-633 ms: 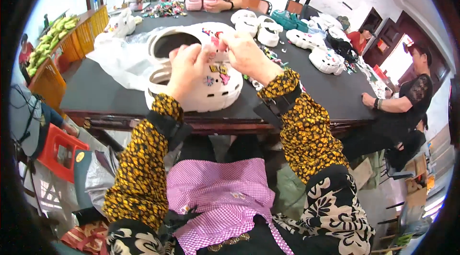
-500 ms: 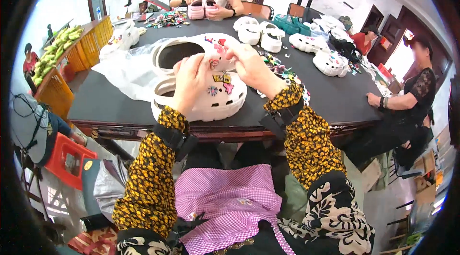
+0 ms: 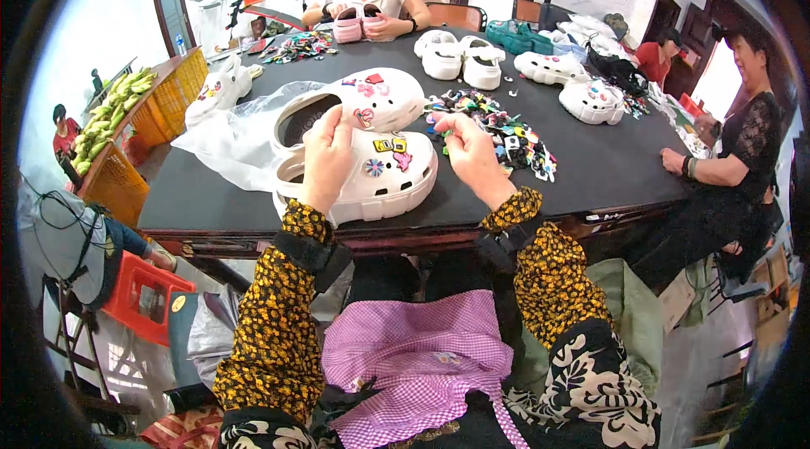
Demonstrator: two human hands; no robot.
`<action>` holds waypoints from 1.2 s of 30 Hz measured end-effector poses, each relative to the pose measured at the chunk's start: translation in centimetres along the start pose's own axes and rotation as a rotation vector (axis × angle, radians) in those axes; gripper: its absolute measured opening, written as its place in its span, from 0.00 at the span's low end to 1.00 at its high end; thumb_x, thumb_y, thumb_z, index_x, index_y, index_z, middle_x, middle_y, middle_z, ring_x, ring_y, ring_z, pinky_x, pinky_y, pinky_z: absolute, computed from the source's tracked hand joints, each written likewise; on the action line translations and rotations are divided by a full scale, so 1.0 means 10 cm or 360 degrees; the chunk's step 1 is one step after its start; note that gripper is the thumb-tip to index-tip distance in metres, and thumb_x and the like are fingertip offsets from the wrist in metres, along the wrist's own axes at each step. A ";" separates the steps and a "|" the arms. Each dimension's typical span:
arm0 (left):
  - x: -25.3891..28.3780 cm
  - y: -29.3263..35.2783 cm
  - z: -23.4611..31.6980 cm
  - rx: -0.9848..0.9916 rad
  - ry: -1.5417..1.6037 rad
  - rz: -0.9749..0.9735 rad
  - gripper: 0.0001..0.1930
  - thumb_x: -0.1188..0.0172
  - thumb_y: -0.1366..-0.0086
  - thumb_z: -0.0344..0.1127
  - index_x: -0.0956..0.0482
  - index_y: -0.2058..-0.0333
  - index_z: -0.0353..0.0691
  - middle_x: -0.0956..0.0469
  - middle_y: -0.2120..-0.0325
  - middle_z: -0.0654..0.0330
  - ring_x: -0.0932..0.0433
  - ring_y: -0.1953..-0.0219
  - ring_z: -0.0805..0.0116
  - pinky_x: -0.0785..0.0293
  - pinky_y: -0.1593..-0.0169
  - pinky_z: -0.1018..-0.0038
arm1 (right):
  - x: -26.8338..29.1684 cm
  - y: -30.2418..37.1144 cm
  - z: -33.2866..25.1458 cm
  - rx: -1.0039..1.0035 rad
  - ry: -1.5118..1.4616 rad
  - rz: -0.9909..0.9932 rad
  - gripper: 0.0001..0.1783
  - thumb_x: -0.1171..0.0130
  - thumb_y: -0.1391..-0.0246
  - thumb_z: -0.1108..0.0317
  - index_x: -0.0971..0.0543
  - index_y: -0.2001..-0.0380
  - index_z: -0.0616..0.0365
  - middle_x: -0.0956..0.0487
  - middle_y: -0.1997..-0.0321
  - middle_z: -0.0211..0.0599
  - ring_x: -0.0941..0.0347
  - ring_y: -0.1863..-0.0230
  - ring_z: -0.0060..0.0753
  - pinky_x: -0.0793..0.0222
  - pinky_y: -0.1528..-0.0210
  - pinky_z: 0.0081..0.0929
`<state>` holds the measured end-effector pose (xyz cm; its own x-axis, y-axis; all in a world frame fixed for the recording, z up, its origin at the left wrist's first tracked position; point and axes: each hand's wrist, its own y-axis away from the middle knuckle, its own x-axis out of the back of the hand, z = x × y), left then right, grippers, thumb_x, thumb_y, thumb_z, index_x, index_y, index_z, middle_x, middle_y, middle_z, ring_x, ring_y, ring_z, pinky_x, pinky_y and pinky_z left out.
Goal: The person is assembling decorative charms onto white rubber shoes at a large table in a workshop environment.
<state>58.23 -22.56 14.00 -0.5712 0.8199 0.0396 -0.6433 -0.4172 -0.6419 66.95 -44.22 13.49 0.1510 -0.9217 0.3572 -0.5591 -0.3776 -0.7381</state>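
Observation:
Two white clogs lie side by side in front of me, toes to the right. The near clog (image 3: 396, 183) has a yellow, a pink and a round blue charm on its upper; the far clog (image 3: 396, 103) carries red and pink charms. My left hand (image 3: 327, 158) is closed at the clogs' openings, its fingers against the near clog. Just right of the toes, my right hand (image 3: 472, 154) is pinched beside a pile of small colourful shoe charms (image 3: 515, 141). Whatever its fingertips may hold is too small to make out.
Clear plastic wrapping (image 3: 232, 149) lies left of the clogs on the black table (image 3: 591, 170). More white clogs (image 3: 460, 61) stand farther back. Across the table a person holds pink clogs (image 3: 359, 24). Another person (image 3: 742, 128) stands at the right edge.
My right hand has moved off the far clog to the right, toward the charm pile. My left hand stays at the clogs. The view has shifted slightly.

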 end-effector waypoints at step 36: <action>0.06 0.07 0.29 -0.0612 -0.0728 -0.0131 0.12 0.50 0.43 0.25 0.26 0.59 0.32 0.23 0.69 0.47 0.26 0.64 0.47 0.31 0.59 0.58 | -0.34 -0.80 -0.68 0.0964 0.0388 -0.0432 0.09 0.48 0.54 0.69 0.24 0.68 0.56 0.22 0.65 0.42 0.27 0.61 0.46 0.32 0.58 0.38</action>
<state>55.95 -23.55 15.76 -0.7437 0.5557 0.3716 -0.5128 -0.1177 -0.8504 65.34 -37.44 22.03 -0.0057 -0.7686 0.6397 0.0349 -0.6394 -0.7681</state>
